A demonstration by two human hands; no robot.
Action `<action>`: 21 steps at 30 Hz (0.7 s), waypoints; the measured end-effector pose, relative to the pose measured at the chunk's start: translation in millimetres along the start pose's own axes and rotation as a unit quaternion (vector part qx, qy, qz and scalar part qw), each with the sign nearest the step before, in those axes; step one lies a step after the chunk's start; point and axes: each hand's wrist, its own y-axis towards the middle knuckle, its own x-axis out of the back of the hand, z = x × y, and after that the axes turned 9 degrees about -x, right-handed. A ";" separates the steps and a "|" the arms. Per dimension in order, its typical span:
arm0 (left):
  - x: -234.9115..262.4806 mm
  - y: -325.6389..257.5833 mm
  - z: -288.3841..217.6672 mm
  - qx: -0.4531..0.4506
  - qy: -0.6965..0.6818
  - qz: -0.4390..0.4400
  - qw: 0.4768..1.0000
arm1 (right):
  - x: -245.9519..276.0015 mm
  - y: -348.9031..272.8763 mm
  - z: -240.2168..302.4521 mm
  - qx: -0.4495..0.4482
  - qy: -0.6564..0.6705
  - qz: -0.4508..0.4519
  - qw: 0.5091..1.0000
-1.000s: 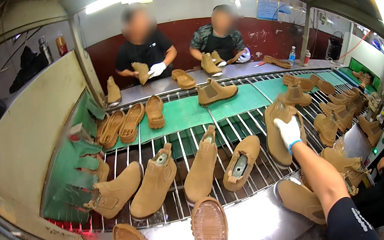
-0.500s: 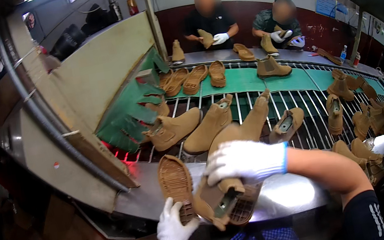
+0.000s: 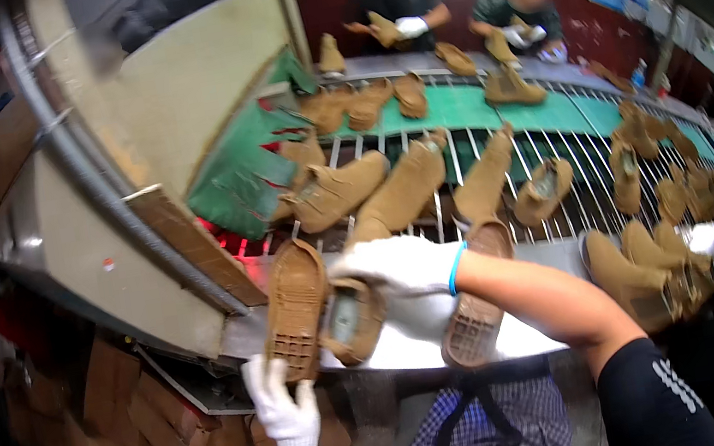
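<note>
My left hand, in a white glove, grips the near end of a tan ribbed shoe sole that lies at the front edge of the work surface. Reaching across from the right, my right hand, also in a white glove, is closed over a tan suede boot right beside that sole. The boot's opening faces up. A second tan sole lies under my right forearm, partly hidden by it.
Several tan boots lie on a roller conveyor with green mats. Two people across the line handle shoes. More boots sit at the right. A slanted panel stands left; cardboard boxes are below.
My right hand came off the conveyor at the right and down to the boot at the near edge. My left hand rose into view and took the sole's end.
</note>
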 end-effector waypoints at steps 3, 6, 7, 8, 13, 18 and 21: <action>25.8 -15.6 -24.3 0.039 0.028 -0.077 0.996 | 50.3 -46.4 18.1 -0.049 0.025 -0.040 0.998; 8.6 -25.9 -94.7 0.005 -0.114 -0.094 0.989 | 131.7 -153.5 24.1 -0.241 -0.018 -0.117 0.963; -1.6 -26.1 -120.1 -0.018 -0.174 -0.056 0.983 | 154.0 -200.9 29.9 -0.337 -0.009 -0.165 0.927; -19.5 -17.7 -141.7 -0.068 -0.250 0.014 0.966 | 168.6 -255.2 27.3 -0.369 -0.010 -0.239 0.898; -108.7 42.8 -215.8 -0.212 -0.176 0.280 0.920 | 128.7 -439.1 31.9 -0.498 0.001 -0.465 0.732; -139.5 30.2 -186.8 -0.233 -0.088 0.284 0.926 | 82.9 -526.9 61.6 -0.530 -0.119 -0.559 0.627; -90.0 42.8 -189.7 -0.231 -0.005 0.286 0.930 | 69.7 -563.1 62.7 -0.548 -0.033 -0.605 0.577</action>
